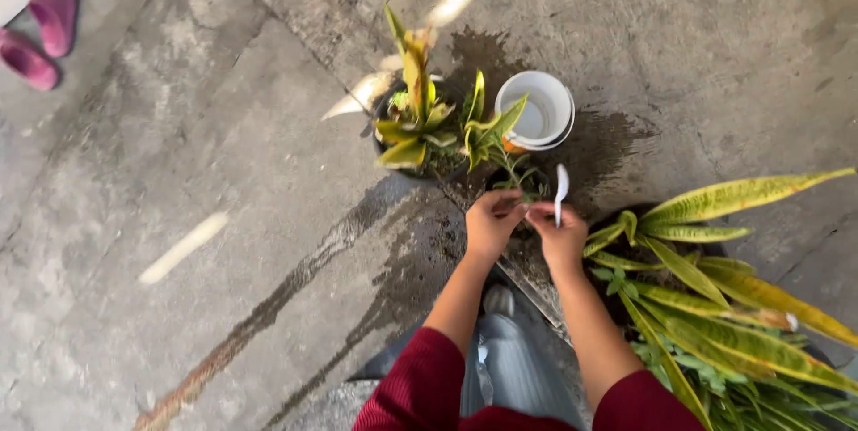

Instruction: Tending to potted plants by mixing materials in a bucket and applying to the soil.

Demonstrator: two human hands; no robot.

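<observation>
Dark red sleeves frame the bottom of the view, both forearms reaching straight forward and meeting over a small dark pot (521, 188) on the wet concrete floor (223, 216). The left hand (490, 223) curls knuckles-up, its fingers pinched narrow on the thin green stems of the small plant (514, 172) at the pot's near side. The right hand (561, 239) sits just beside it, almost touching, with its fingers closed around the handle of a white plastic spoon (560, 193) that stands upright, bowl at the top.

Judging by this, the step in hand is tending the small plant in its pot: one hand steadies the stems while the other keeps the spoon ready. The next move would likely call for turning the spoon bowl-down towards the soil without loosening the pinch on the stems; a light touch matters, since they look slender.

To the right, near the right forearm, spreads a large plant with long yellow-edged leaves (715, 306). Just beyond the hands stands a bigger pot of yellow-green leaves (416, 127), and beside it a white bucket (536, 109) on a dark wet patch. Well apart, at the floor's far left corner, lie pink slippers (40, 33).
</observation>
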